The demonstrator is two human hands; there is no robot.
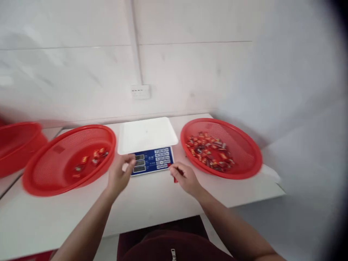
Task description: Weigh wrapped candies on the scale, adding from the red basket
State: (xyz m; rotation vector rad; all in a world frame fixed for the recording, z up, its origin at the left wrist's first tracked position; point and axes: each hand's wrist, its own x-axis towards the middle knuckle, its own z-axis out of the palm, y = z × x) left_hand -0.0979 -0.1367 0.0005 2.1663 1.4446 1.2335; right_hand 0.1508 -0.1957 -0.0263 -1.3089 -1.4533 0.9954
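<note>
My left hand (120, 176) hovers at the left front corner of a digital weighing scale (150, 161), its fingers loosely curled and nothing visible in them. Pinched in my right hand (186, 178), by the scale's right front corner, is a small red wrapped candy (175, 179), mostly covered by the fingers. The scale has a bare white pan (146, 134) and a blue panel with displays and keys. To the right, a red mesh basket (246, 159) holds many small red wrapped pieces (210, 152). Another red basket (40, 185) on the left contains several similar pieces (95, 157).
A further red basket (16, 145) stands at the far left, cut off by the frame. Everything rests on a white table (152, 203) against a pale wall. A socket box (140, 92) with conduit is fixed above the scale. The table's right end lies beyond the right basket.
</note>
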